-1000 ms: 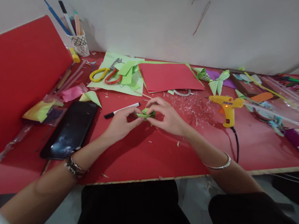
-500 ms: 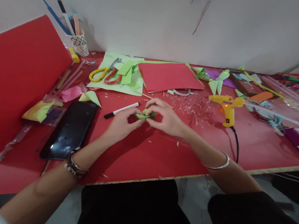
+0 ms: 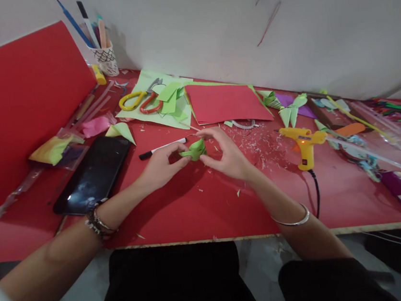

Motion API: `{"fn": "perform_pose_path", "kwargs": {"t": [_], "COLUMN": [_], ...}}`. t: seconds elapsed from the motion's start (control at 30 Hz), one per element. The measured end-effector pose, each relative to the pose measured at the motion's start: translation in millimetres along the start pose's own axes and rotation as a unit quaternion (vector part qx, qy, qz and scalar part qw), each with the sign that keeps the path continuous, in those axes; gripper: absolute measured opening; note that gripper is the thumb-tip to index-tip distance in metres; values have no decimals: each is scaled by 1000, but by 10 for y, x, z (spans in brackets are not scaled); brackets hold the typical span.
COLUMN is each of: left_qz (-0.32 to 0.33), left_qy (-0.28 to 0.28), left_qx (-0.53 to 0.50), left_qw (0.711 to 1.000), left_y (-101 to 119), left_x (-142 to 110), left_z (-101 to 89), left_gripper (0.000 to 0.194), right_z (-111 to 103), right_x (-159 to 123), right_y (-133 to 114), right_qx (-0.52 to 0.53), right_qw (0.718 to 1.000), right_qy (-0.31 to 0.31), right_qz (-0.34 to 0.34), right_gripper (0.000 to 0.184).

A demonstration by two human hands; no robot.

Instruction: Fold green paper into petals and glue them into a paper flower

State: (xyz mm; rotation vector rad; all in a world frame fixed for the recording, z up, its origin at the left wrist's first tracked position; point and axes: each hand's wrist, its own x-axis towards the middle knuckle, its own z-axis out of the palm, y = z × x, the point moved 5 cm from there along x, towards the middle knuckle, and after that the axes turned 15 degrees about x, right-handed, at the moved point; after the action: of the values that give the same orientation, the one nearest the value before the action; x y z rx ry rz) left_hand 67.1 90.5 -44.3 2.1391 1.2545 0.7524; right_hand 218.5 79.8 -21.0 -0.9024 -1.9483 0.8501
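Note:
A small folded piece of green paper [image 3: 196,150] is held between my two hands above the red tabletop. My left hand [image 3: 166,165] pinches its left end between thumb and fingers. On the other side, my right hand [image 3: 227,156] curves around the paper's right end, thumb and fingertips at its edge. Just beyond my left hand lies a white marker with a black cap [image 3: 167,147]. A thin stick [image 3: 191,126] shows past my right fingertips.
Right of my hands stands a yellow glue gun [image 3: 304,144], its light lit and cord trailing. A black phone [image 3: 92,175] lies left. Behind are scissors [image 3: 132,100], red paper sheets [image 3: 227,101] and a pen cup [image 3: 106,60]. Paper shreds [image 3: 254,144] litter the table.
My right fingers have spread wider apart, and more of the green folded paper shows between my hands. It now stands slightly taller and more opened. My left hand stays nearly in place.

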Motion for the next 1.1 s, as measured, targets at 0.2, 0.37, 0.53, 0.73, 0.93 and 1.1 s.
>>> {"fn": "perform_pose_path", "kwargs": {"t": [0.2, 0.37, 0.53, 0.73, 0.93, 1.1], "left_qz": [-22, -28, 28, 26, 56, 68], "left_qy": [9, -26, -41, -61, -74, -67], "left_qx": [-43, -21, 136, 152, 101, 146], "left_qw": [999, 999, 989, 986, 991, 985], "left_y": [-37, -61, -75, -87, 25, 33], "left_x": [18, 18, 4, -28, -48, -44], "left_z": [-7, 20, 48, 75, 103, 94], "left_gripper": [11, 10, 18, 37, 37, 38], "right_z": [-51, -23, -12, -5, 40, 118], "right_x": [-11, -43, -62, -79, -60, -57], "right_y": [210, 243, 204, 241, 228, 165], "right_qx": [104, 149, 69, 27, 4, 41], "right_qw": [991, 979, 980, 974, 980, 984], "right_qy": [-18, -87, -164, -203, -179, -147], "right_qz": [81, 111, 91, 99, 87, 92], "right_gripper": [40, 52, 53, 51, 42, 43]}}
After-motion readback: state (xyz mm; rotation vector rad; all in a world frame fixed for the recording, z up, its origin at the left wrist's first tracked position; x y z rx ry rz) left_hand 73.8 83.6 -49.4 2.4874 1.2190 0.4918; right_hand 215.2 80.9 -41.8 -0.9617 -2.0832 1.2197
